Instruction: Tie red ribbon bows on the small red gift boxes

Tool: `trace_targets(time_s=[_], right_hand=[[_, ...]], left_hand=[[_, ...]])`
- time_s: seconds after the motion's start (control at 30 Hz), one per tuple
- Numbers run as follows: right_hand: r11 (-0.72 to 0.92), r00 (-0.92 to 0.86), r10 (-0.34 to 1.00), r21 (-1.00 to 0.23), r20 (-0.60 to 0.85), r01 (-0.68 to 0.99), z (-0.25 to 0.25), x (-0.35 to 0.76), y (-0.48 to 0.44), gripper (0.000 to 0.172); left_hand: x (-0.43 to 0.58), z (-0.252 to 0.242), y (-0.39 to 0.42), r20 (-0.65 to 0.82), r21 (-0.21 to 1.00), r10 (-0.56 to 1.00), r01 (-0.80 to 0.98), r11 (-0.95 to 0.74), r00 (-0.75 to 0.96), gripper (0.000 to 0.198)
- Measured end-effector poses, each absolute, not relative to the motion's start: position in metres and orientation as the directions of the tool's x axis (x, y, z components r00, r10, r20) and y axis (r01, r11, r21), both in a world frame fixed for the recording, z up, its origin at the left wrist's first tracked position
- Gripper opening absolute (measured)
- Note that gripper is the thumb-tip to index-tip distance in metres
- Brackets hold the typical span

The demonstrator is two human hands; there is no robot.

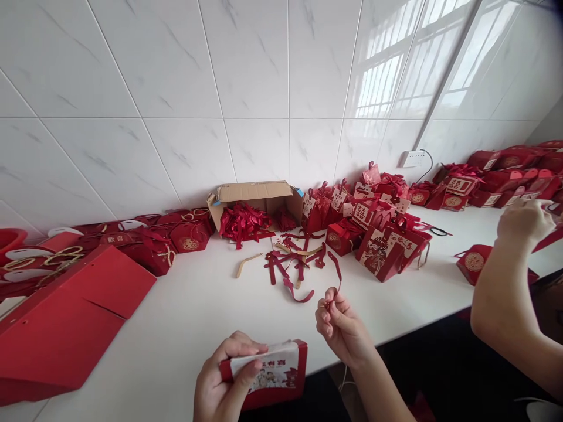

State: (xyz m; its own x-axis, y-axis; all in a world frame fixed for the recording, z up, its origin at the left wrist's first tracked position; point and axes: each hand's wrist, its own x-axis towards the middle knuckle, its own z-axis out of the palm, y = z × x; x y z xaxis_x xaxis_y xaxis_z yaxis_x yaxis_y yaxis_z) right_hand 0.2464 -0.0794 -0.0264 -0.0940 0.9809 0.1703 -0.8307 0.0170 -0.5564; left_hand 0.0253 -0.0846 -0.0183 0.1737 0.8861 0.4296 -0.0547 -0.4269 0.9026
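My left hand is closed around a red gift box near the front edge of the table. A white printed card with a picture and red lettering lies against the box, under my thumb. To the right, my right hand pinches a thin dark red ribbon that rises above the fingertips. Just beyond it, a heap of loose ribbons, dark red and gold, is spread on the white table.
A cardboard box on its side holds red ribbons. Finished-looking red boxes crowd the back right, beside scissors. Flat red cartons lie left. A co-worker's arm reaches in at right. A power strip is on the wall.
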Motion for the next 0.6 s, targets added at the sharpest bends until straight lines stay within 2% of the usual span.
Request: trace_targets(time_s=[0.1,0.2,0.3,0.6], right_hand=[[0.008,-0.117,0.976,-0.573,0.182,-0.82,-0.024,0.24,-0.08,0.015],[0.012,-0.143,0.965,-0.583,0.219,-0.812,-0.024,0.231,-0.083,0.014],[0.001,-0.18,0.953,-0.599,0.243,-0.8,-0.028,0.223,-0.085,0.013],[-0.063,-0.251,0.944,-0.633,0.212,-0.771,-0.035,0.215,-0.087,0.016]], left_hand=[[0.022,-0.008,-0.081,0.421,0.884,0.801,0.004,-0.467,0.426,0.006],[0.028,0.006,-0.079,0.394,0.867,0.722,0.03,-0.497,0.57,0.012],[0.036,0.016,-0.078,0.392,0.855,0.681,0.028,-0.517,0.619,0.013],[0.034,0.017,-0.08,0.278,0.855,0.71,0.17,-0.49,0.647,0.004]])
